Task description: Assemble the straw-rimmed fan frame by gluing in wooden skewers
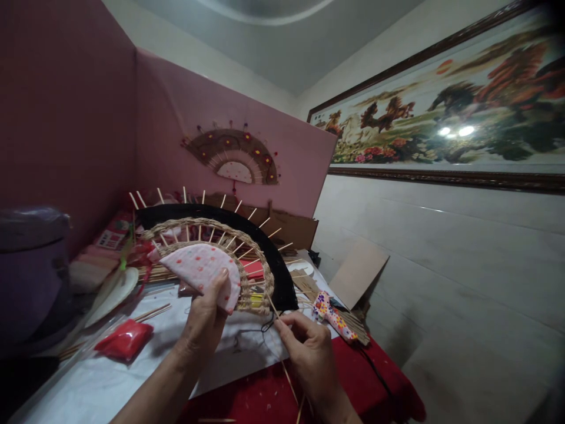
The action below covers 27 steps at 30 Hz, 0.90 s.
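Observation:
A half-round woven fan point(198, 268) stands tilted over the table in front of me. Its core is pink dotted cloth, with thin wooden sticks radiating out through tan braided twine and a wide black band point(276, 253). My left hand point(205, 321) grips the cloth core from below, thumb on the front; its other fingers are mostly hidden behind. At the fan's lower right edge, my right hand point(306, 347) pinches a thin tan strand point(289, 380), which runs from the woven border and hangs down below the fingers. A loose black thread point(266, 324) curls just left of these fingertips.
A finished-looking fan point(229, 150) hangs on the pink panel behind. A flower-patterned glue gun point(333, 318) lies at right near cardboard point(359, 271). A red packet point(125, 340) and thin sticks point(152, 313) lie at left, beside a purple bin point(33, 277).

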Each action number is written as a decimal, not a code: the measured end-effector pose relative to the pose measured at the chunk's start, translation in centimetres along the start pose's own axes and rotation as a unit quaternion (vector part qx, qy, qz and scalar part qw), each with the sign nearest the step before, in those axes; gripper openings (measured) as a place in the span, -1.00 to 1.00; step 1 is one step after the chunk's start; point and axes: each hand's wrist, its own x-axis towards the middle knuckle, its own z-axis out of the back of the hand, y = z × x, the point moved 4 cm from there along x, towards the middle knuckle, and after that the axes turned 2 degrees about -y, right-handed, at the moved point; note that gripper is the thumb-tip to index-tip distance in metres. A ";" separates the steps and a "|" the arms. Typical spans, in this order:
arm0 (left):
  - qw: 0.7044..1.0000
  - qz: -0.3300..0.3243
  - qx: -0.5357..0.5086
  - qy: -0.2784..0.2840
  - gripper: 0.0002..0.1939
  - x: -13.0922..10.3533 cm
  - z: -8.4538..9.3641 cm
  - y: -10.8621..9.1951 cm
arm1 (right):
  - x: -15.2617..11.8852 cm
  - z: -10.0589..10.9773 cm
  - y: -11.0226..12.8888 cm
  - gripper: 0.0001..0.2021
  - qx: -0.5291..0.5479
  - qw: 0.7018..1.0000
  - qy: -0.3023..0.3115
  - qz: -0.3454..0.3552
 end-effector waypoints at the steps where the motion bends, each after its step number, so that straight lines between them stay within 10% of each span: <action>1: 1.000 0.000 0.001 0.000 -0.78 0.0 0.0 0.0 | -0.1 0.0 -0.1 -0.73 0.001 1.000 -0.002 0.003; 27: 0.996 0.077 -0.002 0.039 -0.83 -0.5 -0.6 0.6 | -0.3 0.2 -0.2 -0.69 0.176 0.977 -0.117 -0.034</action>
